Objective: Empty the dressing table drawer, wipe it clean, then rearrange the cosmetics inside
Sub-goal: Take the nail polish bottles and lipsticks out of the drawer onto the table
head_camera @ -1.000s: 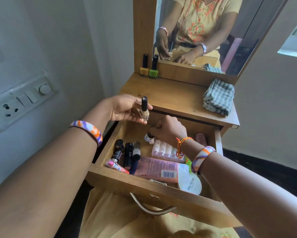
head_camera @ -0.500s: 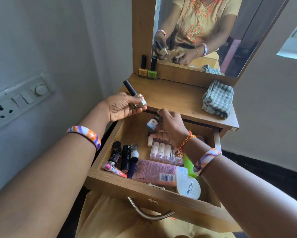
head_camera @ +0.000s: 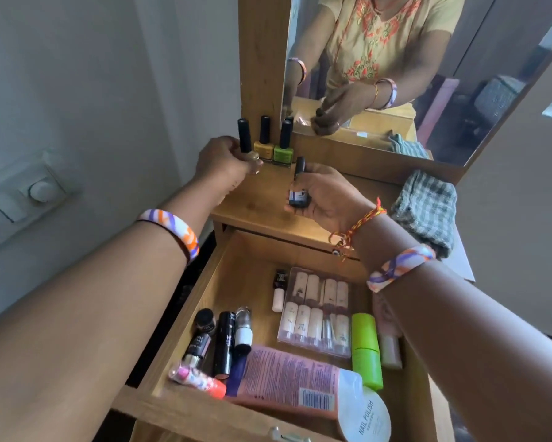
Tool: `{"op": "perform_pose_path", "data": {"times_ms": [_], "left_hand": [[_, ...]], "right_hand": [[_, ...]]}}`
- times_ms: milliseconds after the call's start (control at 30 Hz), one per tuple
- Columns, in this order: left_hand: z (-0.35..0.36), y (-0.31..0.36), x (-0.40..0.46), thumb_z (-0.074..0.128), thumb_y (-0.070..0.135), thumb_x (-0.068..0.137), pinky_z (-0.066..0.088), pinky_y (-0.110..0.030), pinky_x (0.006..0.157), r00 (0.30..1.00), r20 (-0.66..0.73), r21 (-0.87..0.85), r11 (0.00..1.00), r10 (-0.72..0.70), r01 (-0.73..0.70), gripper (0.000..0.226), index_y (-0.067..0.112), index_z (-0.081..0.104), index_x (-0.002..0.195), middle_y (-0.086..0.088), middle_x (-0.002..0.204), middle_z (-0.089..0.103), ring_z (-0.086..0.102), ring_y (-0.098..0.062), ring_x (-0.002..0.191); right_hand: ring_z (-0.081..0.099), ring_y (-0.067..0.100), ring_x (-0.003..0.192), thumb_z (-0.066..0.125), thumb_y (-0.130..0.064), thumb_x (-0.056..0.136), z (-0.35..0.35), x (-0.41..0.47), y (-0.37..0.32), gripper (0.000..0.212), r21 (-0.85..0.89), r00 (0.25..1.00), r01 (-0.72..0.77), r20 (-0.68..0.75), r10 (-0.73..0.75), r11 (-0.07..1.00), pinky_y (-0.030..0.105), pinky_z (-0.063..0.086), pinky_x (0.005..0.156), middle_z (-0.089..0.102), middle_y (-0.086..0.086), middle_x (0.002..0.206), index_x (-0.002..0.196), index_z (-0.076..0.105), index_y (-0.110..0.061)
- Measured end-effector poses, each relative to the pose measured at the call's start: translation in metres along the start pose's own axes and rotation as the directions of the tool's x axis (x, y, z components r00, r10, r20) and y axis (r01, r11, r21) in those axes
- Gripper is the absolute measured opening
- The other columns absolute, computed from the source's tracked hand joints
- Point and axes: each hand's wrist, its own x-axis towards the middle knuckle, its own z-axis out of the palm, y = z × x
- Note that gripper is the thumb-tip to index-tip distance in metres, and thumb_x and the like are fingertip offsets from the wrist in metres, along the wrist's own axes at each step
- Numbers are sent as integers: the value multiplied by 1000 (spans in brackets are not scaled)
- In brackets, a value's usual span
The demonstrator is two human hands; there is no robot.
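The wooden drawer [head_camera: 236, 275] stands pulled out below the dressing table top [head_camera: 268, 215]. My left hand [head_camera: 223, 164] grips a beige nail polish bottle [head_camera: 245, 138] upright at the back left of the top, beside a yellow bottle [head_camera: 263, 145] and a green bottle [head_camera: 283, 148]. My right hand [head_camera: 325, 196] holds a small dark bottle with a black cap [head_camera: 298, 189] above the top. Inside the drawer lie a pink tube [head_camera: 287, 381], a clear pack of small tubes [head_camera: 316, 314], a green container [head_camera: 365, 349], black lipsticks [head_camera: 225, 342] and a round nail polish remover tub [head_camera: 368, 419].
A folded checked cloth [head_camera: 424, 212] lies on the right of the table top. The mirror [head_camera: 427, 65] rises behind the top. A switch panel [head_camera: 22, 196] is on the wall at left. The drawer handle [head_camera: 287, 437] shows at the bottom edge.
My left hand carried the beige bottle from above the drawer to the back left of the top. My right hand lifted the small dark bottle out of the drawer.
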Motion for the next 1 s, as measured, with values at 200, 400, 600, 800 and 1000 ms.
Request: {"op": "perform_pose_path", "data": {"times_ms": [200, 400, 600, 800, 1000], "left_hand": [[27, -3, 21, 67, 21, 85, 43, -25, 85, 993, -117, 103, 995, 2, 10, 39, 8, 59, 121, -11, 125, 61, 57, -28, 116], [41, -10, 33, 69, 19, 83, 40, -21, 76, 977, -211, 60, 998, 8, 5, 35, 9, 55, 114, -10, 116, 60, 57, -22, 104], [45, -15, 38, 74, 21, 79, 40, -19, 76, 974, -212, 59, 996, 81, -70, 39, 6, 58, 111, -11, 113, 63, 59, -23, 104], [48, -25, 40, 73, 13, 79, 41, -18, 79, 972, -202, 57, 992, 118, -109, 34, 6, 62, 111, -11, 110, 66, 62, -23, 103], [52, -29, 43, 70, 6, 78, 44, -19, 77, 962, -241, 13, 991, 131, -132, 29, 4, 64, 106, -13, 104, 68, 63, -23, 97]], "right_hand": [[63, 16, 101, 71, -2, 77, 3, 42, 8, 47, -305, 930, 242, -198, -309, 921, 25, 56, 82, 66, 4, 110, 121, 58, -14], [65, 13, 97, 77, -1, 70, 6, 62, 6, 46, -370, 876, 270, -289, -387, 889, 24, 56, 84, 69, 4, 108, 112, 64, -11], [59, 9, 92, 75, 0, 72, 9, 69, 8, 43, -434, 856, 249, -319, -406, 866, 25, 52, 91, 68, 4, 109, 112, 64, -10], [59, 9, 89, 76, 2, 70, 9, 73, 10, 41, -401, 869, 223, -332, -368, 889, 17, 50, 82, 66, 3, 104, 107, 63, -10], [56, 10, 87, 78, -4, 69, 10, 77, 11, 38, -424, 858, 213, -350, -376, 880, 19, 50, 82, 64, 2, 99, 104, 63, -9]]}}
